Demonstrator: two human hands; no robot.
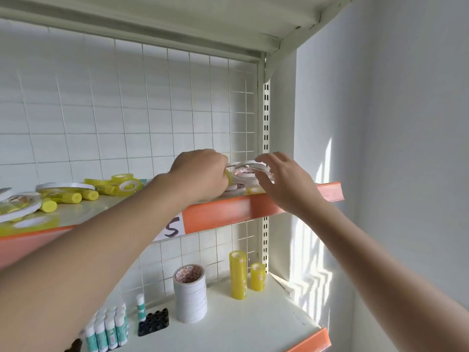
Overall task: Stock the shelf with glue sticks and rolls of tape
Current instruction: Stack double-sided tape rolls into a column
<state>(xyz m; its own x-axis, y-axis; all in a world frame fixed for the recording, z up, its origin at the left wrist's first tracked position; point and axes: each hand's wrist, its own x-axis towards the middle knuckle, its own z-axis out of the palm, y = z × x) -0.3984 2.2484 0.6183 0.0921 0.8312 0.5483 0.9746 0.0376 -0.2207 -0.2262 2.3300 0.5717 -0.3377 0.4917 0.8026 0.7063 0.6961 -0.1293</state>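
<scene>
while the left hand (200,174) pinches a yellow tape roll (229,177) at centre frame, seemingly to seat it among the white tape rolls (247,171) on the upper shelf (228,210), the right hand (281,181) hovers spread beside them, probably to steady the pile

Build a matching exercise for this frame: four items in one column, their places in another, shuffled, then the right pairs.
Items:
1. white tape stack
2. yellow tape stacks
3. black holder
4. left hand

Places:
A. lower shelf, by the right upright
B. upper shelf, among loose tape rolls
C. lower shelf, left of the white stack
D. lower shelf, middle, standing upright

Pairs: 1-D, 2-A, 3-C, 4-B
</scene>
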